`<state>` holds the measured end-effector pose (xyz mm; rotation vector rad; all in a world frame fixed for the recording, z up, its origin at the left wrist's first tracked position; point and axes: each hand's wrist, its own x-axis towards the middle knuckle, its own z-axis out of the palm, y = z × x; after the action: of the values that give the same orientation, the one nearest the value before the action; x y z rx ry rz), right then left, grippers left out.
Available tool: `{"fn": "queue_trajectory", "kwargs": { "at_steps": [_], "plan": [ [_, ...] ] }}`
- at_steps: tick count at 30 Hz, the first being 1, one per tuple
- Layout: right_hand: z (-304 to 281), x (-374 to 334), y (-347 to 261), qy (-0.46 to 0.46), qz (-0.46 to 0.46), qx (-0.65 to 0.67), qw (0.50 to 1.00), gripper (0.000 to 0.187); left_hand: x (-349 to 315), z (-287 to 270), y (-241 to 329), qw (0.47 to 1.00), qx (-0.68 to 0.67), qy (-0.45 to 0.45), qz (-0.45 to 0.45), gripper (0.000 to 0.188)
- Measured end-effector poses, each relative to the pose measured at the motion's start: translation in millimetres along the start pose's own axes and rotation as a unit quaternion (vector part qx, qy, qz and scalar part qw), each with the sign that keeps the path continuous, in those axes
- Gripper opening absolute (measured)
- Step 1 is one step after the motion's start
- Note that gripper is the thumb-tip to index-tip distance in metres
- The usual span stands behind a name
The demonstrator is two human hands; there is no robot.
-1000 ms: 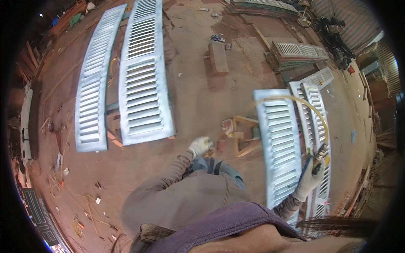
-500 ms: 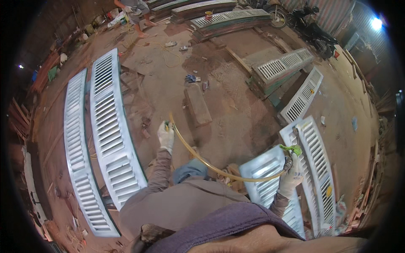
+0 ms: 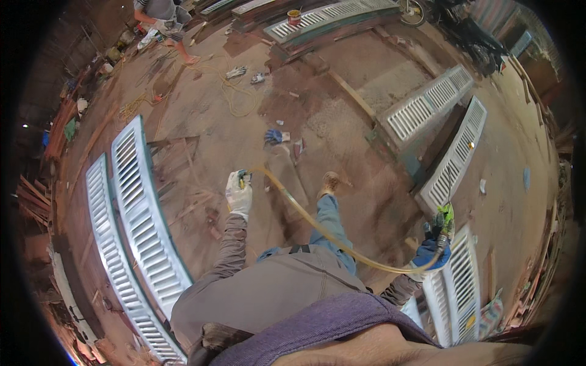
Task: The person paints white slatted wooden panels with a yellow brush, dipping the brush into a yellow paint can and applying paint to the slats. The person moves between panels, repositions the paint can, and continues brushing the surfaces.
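Observation:
My left hand, in a white work glove, is closed around a yellowish clear hose. From there the hose sags across my front to my right hand, whose glove is white with a blue palm. That hand grips a green air gun by its handle, where the hose joins it. The gun's head points away from me, toward the near end of a silvery louvred panel. More louvred panels lie below my right hand, partly hidden by the arm.
Two long louvred panels lie raised at the left. Stacked panels stand at the right, others at the back with a can on top. Gloves, a plank and cords lie on the floor. Another person stands far left; a motorbike far right.
I have moved forward, and my leg and foot now show. My right hand has turned its palm side up and swung the air gun away from the near right panels. My left hand keeps the hose.

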<state>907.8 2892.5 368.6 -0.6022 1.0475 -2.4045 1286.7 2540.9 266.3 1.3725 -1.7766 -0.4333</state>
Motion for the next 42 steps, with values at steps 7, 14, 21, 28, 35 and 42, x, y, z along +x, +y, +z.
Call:
{"fn": "queue_trajectory", "kwargs": {
  "at_steps": [7, 14, 21, 28, 35, 42],
  "plan": [
    [9.8, 255.5, 100.9, 0.224, 0.022, -0.081, 0.971, 0.016, 108.9, 101.8, -13.9, 0.995, 0.088, 0.036, 0.016, 0.014],
    [19.2, 520.2, 213.2, 0.185, 0.143, 0.067, 0.97, 0.017, 207.7, 123.6, 31.1, 0.981, 0.165, 0.007, -0.098, 0.012],
    [73.8, 730.4, 405.3, -0.088, 0.361, 0.289, 0.882, 0.054, 292.2, 228.1, -15.1, 0.963, 0.223, -0.048, -0.141, 0.012],
    [240.3, 853.7, 665.3, -0.022, 0.554, -0.074, 0.829, 0.034, 369.0, 359.6, -106.7, 0.92, 0.248, -0.113, -0.282, 0.027],
    [347.0, 896.8, 871.8, -0.455, 0.375, -0.458, 0.665, 0.04, 482.5, 410.2, -74.1, 0.888, 0.27, -0.251, -0.274, 0.024],
    [316.1, 1055.6, 941.6, -0.393, 0.317, -0.59, 0.63, 0.044, 588.8, 499.1, -25.4, 0.879, 0.274, -0.206, -0.332, 0.015]
  ]
}}
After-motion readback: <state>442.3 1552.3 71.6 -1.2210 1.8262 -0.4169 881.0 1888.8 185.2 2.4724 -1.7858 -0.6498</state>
